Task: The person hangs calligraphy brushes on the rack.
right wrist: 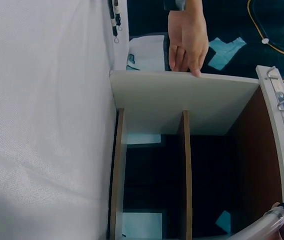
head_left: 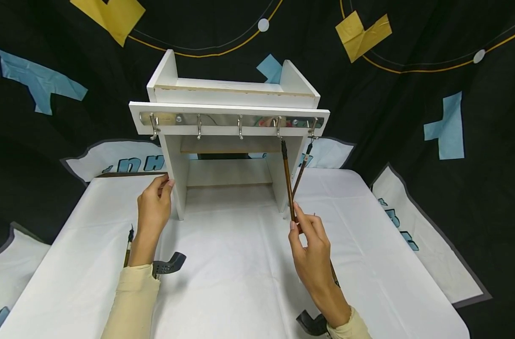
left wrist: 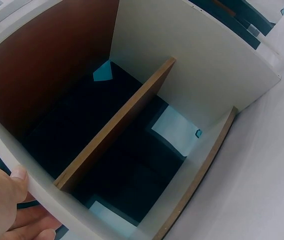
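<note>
A white wooden shelf unit stands on the cloth-covered table, with a metal hook rail across its front. My left hand touches the outer side of the left panel; in the left wrist view its thumb rests by the panel's front edge. With thumb and fingertips my right hand holds a brown-handled brush, its dark upper end just below the fourth hook. A second brush hangs at a slant from the rightmost hook, its lower part hidden behind that hand.
Another brush lies on the table beside the left forearm. Part of a dark-tipped stick shows beyond the right wrist. The white tablecloth spreads in front of the shelf, and a black curtain hangs behind.
</note>
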The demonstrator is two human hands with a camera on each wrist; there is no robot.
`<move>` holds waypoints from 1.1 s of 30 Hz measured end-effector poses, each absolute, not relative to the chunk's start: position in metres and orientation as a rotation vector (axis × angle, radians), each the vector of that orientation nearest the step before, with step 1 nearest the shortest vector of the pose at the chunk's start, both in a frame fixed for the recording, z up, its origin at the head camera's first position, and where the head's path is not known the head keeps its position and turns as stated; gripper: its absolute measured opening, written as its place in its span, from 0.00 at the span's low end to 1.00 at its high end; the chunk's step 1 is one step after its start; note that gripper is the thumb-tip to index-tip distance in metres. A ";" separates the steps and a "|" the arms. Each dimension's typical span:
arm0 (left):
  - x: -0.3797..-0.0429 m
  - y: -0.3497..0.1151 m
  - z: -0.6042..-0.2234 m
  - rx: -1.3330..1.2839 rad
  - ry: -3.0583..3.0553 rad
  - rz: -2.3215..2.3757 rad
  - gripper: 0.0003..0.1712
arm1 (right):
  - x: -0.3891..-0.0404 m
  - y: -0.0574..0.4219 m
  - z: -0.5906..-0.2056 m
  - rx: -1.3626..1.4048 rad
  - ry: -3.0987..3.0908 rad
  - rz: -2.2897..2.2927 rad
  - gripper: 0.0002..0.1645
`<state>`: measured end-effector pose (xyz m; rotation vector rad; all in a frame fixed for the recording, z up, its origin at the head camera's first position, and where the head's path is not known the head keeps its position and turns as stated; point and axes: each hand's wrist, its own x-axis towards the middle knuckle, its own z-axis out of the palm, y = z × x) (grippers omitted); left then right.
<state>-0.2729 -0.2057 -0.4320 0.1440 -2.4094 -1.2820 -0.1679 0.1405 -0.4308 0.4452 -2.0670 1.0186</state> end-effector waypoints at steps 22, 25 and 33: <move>-0.276 -0.204 -0.433 0.147 -2.416 -1.285 0.30 | -0.170 0.140 -0.431 0.431 -2.084 1.027 0.32; -0.276 -0.204 -0.433 0.147 -2.417 -1.282 0.30 | -0.170 0.139 -0.431 0.446 -2.053 1.018 0.33; -0.275 -0.206 -0.434 0.160 -2.415 -1.287 0.30 | -0.167 0.139 -0.431 0.417 -2.068 1.028 0.33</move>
